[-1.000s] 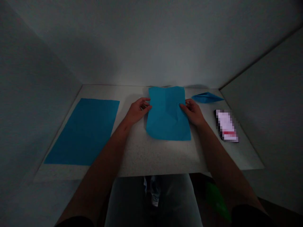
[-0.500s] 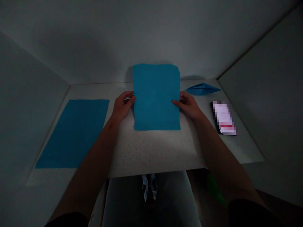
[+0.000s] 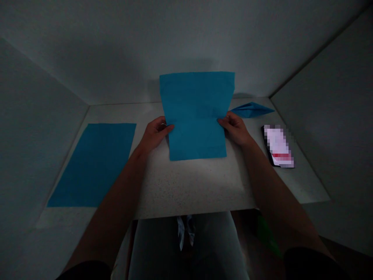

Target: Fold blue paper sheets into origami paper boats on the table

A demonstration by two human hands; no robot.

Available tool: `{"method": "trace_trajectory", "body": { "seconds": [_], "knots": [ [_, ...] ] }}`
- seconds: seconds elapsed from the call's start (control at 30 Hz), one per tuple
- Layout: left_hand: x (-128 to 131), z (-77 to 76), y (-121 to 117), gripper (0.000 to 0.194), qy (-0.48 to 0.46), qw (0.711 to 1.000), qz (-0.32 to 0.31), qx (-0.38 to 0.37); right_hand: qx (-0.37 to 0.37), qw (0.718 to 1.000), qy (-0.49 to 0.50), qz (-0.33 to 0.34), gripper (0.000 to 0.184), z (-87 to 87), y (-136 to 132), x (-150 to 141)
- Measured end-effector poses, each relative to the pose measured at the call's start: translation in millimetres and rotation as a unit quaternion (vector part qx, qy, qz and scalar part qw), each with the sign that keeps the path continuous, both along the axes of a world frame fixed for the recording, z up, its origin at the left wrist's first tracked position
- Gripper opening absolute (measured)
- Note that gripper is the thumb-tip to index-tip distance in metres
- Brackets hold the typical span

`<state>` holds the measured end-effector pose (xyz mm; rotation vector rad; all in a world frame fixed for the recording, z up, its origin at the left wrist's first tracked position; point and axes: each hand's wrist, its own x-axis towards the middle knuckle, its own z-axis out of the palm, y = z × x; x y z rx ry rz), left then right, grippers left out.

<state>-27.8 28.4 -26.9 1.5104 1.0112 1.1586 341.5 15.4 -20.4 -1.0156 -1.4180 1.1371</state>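
Between my hands is a sheet of blue paper (image 3: 197,105), its upper part tilted up towards the back wall and its lower part closer to the table. A faint crease runs across it at about the height of my thumbs. My left hand (image 3: 155,134) pinches the left edge, thumb on the front and fingers behind. At the right edge my right hand (image 3: 235,127) grips it the same way. The fingertips behind the paper are hidden. Just beyond my right hand lies a folded blue paper boat (image 3: 252,110), pointed at both ends.
A second blue sheet (image 3: 94,163) lies flat on the left of the white speckled table (image 3: 186,190). A phone (image 3: 278,147) with a lit, blurred screen rests at the right. Walls enclose the table at the back and both sides. Something green (image 3: 266,233) is below the right edge.
The sheet's upper part has tipped and now looks wider at the top, with the crosswise crease showing. Both hands keep their hold and have shifted slightly right.
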Motion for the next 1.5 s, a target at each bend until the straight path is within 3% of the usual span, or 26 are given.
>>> {"method": "trace_trajectory", "body": {
  "seconds": [0.13,0.27,0.4,0.53,0.73,0.87,0.97,1.07,1.23,1.3,1.37,1.43,1.5],
  "knots": [
    [0,4.1,0,0.04,-0.007,1.0,0.028,0.009,-0.001,1.0,-0.013,-0.009,0.047,-2.0,0,3],
    [0,12.9,-3,0.013,0.038,0.998,0.058,0.011,-0.007,0.999,-0.041,-0.014,0.036,2.0,-2,3],
    [1,18.1,-6,0.022,0.061,0.996,0.069,0.007,-0.063,0.998,-0.029,-0.011,0.028,7.6,-5,-2],
    [3,15.9,-8,0.017,0.143,0.987,0.069,0.029,-0.04,0.996,-0.078,0.03,0.034,7.9,-7,-6],
    [13,19.7,-19,0.032,0.313,0.927,0.123,0.168,0.008,0.984,-0.162,0.07,0.055,5.8,-10,-9],
    [28,24.7,-33,0.04,0.372,0.907,-0.019,0.196,0.027,0.982,-0.181,0.044,0.061,7.8,-10,-13],
    [36,20.9,-38,0.047,0.37,0.902,-0.11,0.195,0.03,0.991,-0.131,0.012,0.054,11.0,-11,-19],
    [38,15.2,-38,0.05,0.354,0.908,-0.128,0.184,0.021,0.993,-0.109,0.029,0.052,15.4,-14,-25],
    [35,15.1,-34,0.039,0.335,0.919,-0.123,0.169,0.118,0.955,-0.245,0.114,0.038,16.7,-17,-29],
    [32,15.8,-32,0.033,0.335,0.923,-0.079,0.173,0.177,0.927,-0.3,0.138,0.034,13.7,-15,-29],
    [27,13.8,-30,0.032,0.342,0.921,0.021,0.186,0.214,0.902,-0.345,0.15,0.033,9.9,-13,-29],
    [21,8.4,-26,0.035,0.341,0.912,0.129,0.186,0.228,0.887,-0.373,0.151,0.034,6.6,-11,-28],
    [15,1.5,-21,0.04,0.331,0.909,0.188,0.168,0.235,0.88,-0.385,0.149,0.037,4.1,-11,-26]
  ]
}}
